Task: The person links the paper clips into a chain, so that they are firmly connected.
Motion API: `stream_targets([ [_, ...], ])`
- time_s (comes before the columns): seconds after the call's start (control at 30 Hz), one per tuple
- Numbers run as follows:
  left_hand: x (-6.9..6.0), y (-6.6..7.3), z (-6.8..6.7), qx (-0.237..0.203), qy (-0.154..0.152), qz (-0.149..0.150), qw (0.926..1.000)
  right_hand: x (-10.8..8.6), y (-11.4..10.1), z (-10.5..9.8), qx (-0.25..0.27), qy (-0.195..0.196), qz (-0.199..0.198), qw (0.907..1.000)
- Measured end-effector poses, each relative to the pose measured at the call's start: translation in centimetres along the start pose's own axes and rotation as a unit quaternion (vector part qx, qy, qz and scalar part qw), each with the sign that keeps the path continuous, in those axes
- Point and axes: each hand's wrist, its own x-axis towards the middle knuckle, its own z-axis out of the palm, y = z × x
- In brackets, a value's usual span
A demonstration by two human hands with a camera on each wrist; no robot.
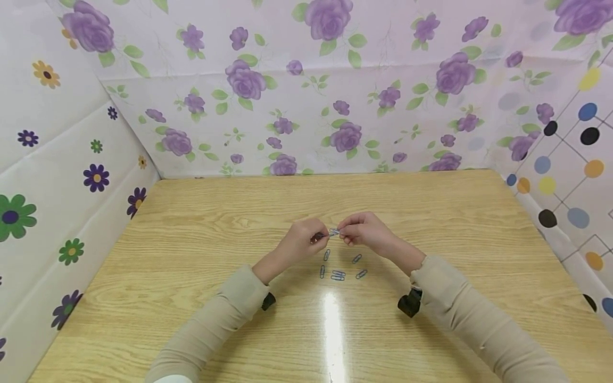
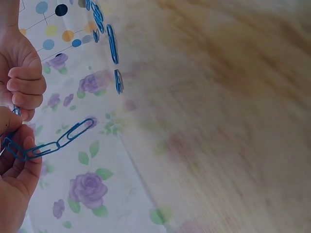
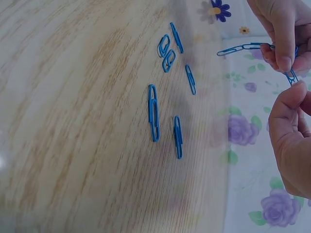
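Near the middle of the table both hands meet in the air, fingertips almost touching. My left hand (image 1: 303, 240) pinches a short chain of linked blue paper clips (image 2: 77, 130), whose free end sticks out past the fingers in both wrist views. My right hand (image 1: 367, 231) pinches a blue paper clip (image 3: 291, 76) that spans the small gap between the hands. Whether this clip is hooked into the chain cannot be made out, as fingers cover part of it. Several loose blue paper clips (image 3: 153, 114) lie on the table below the hands.
The wooden table (image 1: 215, 213) carries the loose clips in a small group, nearer the body than the hands. Flower-printed cloth (image 1: 287, 106) stands behind the table, with patterned sheets at left and right. A glossy light reflection falls on the tabletop between the forearms.
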Motion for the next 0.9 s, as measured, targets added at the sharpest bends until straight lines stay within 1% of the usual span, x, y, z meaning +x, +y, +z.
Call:
stream_targets([
  [0.17,-0.1,0.0,0.1,0.017,0.009,0.014,0.9997,-0.1,0.0,0.2,-0.002,-0.001,0.001,1.0],
  [0.27,-0.2,0.1,0.2,0.017,0.014,0.019,0.9996,-0.1,0.1,0.4,-0.001,0.001,-0.003,1.0],
  [0.47,-0.2,0.5,0.4,0.0,0.019,0.002,0.9998,-0.1,0.3,0.7,0.0,0.009,-0.017,0.9998],
  [0.57,-0.2,0.7,0.5,-0.001,0.023,-0.008,0.9997,0.0,0.5,0.8,-0.01,0.019,-0.03,0.9993],
  [0.73,-0.2,0.8,0.6,-0.008,0.027,-0.039,0.9988,0.0,0.7,1.2,-0.034,0.043,-0.052,0.9972],
  [0.83,-0.2,0.8,0.4,-0.034,0.022,-0.073,0.9965,0.0,0.8,1.4,-0.048,0.05,-0.061,0.9957],
  [0.9,-0.2,0.8,0.3,-0.066,0.017,-0.104,0.9922,-0.1,0.8,1.5,-0.058,0.051,-0.068,0.9947],
])
